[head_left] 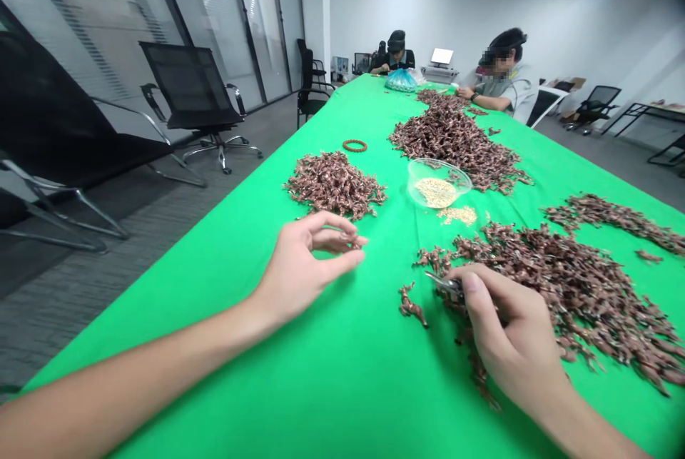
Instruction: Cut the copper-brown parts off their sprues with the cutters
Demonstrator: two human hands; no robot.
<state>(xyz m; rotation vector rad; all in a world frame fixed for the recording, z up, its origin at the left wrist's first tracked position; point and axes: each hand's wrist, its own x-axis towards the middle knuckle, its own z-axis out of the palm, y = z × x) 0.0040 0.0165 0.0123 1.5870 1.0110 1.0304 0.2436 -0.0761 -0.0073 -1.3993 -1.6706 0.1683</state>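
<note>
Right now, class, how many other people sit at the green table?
2: a person at the green table's far end, behind a blue plastic bag; another person along its right side. Others may be hidden.

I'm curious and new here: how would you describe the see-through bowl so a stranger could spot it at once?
On the long green table, find the brown heaps. Between them sits a clear bowl holding pale grains, with a small spill of the same grains right in front.
</note>
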